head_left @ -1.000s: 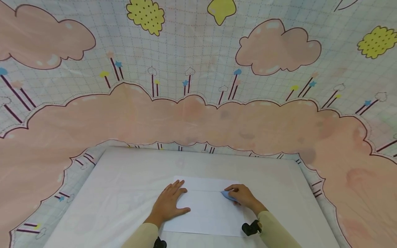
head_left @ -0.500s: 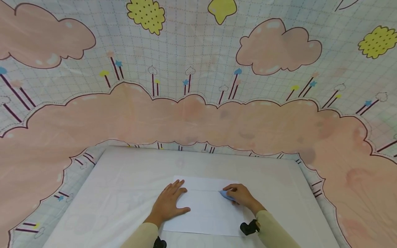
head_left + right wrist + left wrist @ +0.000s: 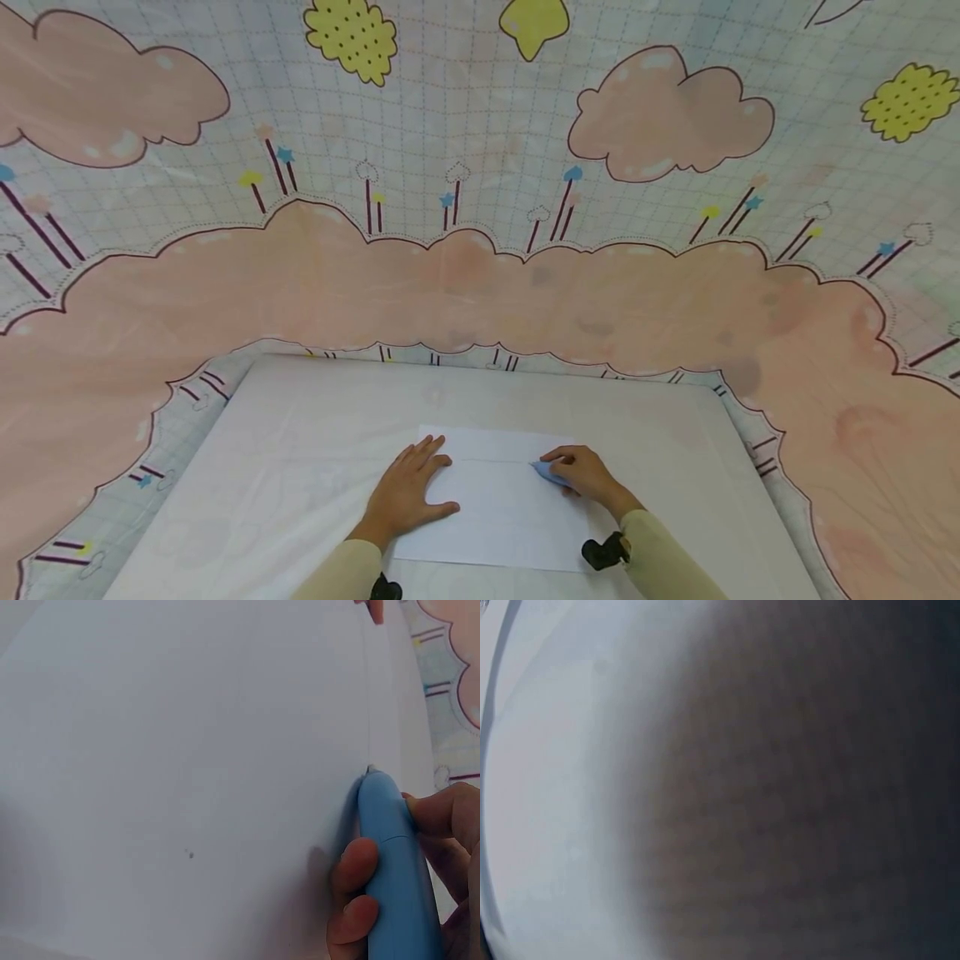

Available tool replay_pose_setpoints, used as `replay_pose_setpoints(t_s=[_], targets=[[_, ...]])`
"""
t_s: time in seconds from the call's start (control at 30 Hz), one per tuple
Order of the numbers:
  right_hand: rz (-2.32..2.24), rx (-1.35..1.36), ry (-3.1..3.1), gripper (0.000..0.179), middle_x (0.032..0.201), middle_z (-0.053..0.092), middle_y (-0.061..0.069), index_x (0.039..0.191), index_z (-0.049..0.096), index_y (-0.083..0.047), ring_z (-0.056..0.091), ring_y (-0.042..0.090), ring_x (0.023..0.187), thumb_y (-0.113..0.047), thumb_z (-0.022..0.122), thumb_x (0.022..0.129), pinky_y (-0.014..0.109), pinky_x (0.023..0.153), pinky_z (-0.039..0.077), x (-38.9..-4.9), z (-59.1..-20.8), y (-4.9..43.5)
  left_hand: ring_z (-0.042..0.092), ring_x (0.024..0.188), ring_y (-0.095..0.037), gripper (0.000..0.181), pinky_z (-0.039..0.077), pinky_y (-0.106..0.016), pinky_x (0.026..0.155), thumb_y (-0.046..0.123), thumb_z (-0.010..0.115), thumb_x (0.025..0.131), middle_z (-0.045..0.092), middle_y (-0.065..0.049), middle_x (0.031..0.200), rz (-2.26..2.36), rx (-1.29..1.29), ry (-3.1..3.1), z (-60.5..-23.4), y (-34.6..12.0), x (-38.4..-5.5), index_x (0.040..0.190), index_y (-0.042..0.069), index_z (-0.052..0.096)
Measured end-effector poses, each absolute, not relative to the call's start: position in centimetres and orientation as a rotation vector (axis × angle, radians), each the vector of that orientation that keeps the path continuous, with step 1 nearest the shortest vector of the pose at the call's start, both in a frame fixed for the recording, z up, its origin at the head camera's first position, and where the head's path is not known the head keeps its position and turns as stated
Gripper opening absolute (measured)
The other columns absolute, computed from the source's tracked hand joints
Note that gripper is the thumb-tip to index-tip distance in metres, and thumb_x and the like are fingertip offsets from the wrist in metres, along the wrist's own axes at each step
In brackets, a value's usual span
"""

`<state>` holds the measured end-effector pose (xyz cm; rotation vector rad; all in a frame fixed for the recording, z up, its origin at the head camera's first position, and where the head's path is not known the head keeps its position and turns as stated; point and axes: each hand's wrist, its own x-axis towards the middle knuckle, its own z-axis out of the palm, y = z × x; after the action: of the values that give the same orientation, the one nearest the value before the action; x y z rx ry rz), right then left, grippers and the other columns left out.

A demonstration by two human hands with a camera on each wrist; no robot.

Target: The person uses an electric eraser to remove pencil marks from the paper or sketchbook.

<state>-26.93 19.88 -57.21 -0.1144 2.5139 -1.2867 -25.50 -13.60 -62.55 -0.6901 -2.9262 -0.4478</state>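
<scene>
The blue pen-shaped tool is tilted over the right part of a white paper sheet, its small tip at a thin line that runs across the sheet near its far edge. The white table cover reaches well past the sheet left, right and beyond, ending at the patterned cloth. A narrower strip shows below the sheet's near edge.

Compared with one second ago, the tool sits slightly farther left along the line; the sheet lies as it did. The right hand grips the tool between thumb and fingers. The left hand rests on the sheet's left part, fingers extended, thumb spread away.
</scene>
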Motion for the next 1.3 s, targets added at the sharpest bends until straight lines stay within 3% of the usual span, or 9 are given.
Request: replay_pose_setpoints(t_s=[1.3], targets=[[-1.279, -0.086, 2.511, 0.025, 0.075, 0.060, 0.001, 0.112, 0.073, -0.009, 0.053, 0.012, 0.052, -0.012, 0.061, 0.091, 0.020, 0.045, 0.037, -27.0, -57.3, 19.4, 0.029, 0.148, -0.021, 0.075, 0.026, -0.043, 0.121, 0.081, 0.054, 0.077, 0.036, 0.002, 0.159, -0.424, -0.691, -2.927, -62.4, -13.6, -25.4, 0.128, 0.026, 0.058]])
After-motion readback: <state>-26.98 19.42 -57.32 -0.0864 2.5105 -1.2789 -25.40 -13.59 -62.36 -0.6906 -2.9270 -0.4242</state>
